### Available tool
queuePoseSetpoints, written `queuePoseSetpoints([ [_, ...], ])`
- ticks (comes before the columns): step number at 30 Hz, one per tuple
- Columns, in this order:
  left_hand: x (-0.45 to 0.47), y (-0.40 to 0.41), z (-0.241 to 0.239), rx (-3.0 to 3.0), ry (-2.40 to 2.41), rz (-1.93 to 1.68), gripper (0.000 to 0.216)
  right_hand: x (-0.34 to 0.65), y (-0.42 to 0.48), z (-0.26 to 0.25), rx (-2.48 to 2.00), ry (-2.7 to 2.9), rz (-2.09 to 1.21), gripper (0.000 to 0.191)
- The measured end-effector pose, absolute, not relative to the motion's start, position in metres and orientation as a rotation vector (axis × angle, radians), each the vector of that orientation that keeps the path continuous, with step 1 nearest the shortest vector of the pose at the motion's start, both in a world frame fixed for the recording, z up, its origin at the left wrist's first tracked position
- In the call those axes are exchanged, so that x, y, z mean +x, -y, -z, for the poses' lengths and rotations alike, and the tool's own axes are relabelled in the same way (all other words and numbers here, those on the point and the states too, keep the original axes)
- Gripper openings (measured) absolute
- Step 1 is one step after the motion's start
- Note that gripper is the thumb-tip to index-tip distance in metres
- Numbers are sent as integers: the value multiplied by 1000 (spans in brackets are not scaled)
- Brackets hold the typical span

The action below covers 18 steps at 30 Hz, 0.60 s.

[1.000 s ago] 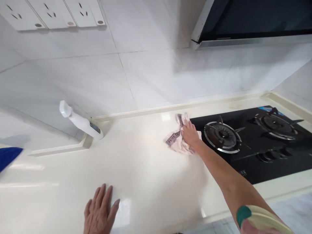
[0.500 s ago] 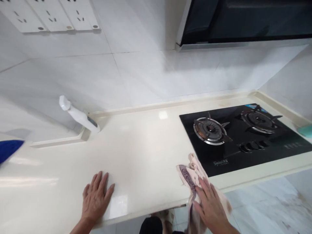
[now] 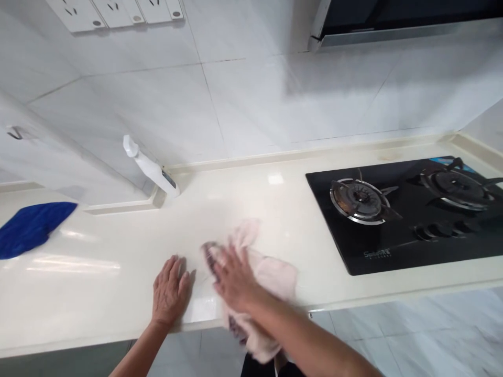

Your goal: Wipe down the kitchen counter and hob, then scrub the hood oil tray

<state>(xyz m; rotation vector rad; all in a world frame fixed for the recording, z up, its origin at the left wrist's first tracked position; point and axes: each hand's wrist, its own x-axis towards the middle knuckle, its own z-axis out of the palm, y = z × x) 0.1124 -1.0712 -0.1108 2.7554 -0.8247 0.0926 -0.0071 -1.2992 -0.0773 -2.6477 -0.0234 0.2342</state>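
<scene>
Right grip (image 3: 234,276): released, fingers extended and spread, palm pressed flat on the pink cloth (image 3: 277,275); nothing is clasped. Motion blur covers this grip and the adjacent part of the cloth. Left grip (image 3: 170,289): released, palm down, flat on the bare cream surface (image 3: 98,293), fingers pointing toward the wall. It lies just beside the right grip; whether it touches the cloth cannot be told.

Pink cloth: crumpled, on the front part of the surface, left of the black glass hob (image 3: 396,246) and apart from it. One corner extends toward the wall. Another portion hangs over the front edge of the surface, beneath the right forearm. A darker patterned band shows at the cloth's left edge and on the hanging portion.

Surroundings:
- Hob: set into the surface at right, with two burners, the nearer burner (image 3: 359,200) closest to the cloth, and a row of knobs (image 3: 440,229) toward the front.
- White spray bottle (image 3: 151,167): tilted, base at the rear of the surface, nozzle leaning against the tiled wall (image 3: 255,94).
- Blue cloth (image 3: 33,228): lying at far left, well apart from both grips.
- Wall sockets (image 3: 118,8): at the upper left edge of the view.
- Range hood (image 3: 393,21): above the hob, partly in view.
</scene>
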Motion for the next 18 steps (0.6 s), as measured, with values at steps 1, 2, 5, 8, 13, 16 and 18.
queuePoseSetpoints([
  [1, 114, 1069, 113, 2738, 824, -106, 58, -10, 1282, 75, -2614, 183, -205, 58],
  [2, 115, 1067, 114, 2726, 834, -111, 59, -15, 1274, 72, -2580, 315, -194, 53],
  [5, 117, 1065, 117, 2727, 842, -92, 60, -41, 1304, 68, -2536, 385, -229, 48],
  [8, 115, 1069, 114, 2764, 785, -64, 59, -74, 1381, 70, -2623, -22, -252, 51],
  [13, 111, 1076, 108, 2767, 748, -15, 62, -167, 1473, 82, -2904, -683, -164, 57],
  [16, 109, 1079, 106, 2776, 717, -20, 62, -229, 1483, 87, -3026, -472, -66, 60],
  [18, 108, 1081, 104, 2781, 713, -21, 63, -253, 1480, 91, -3059, -328, -25, 66],
])
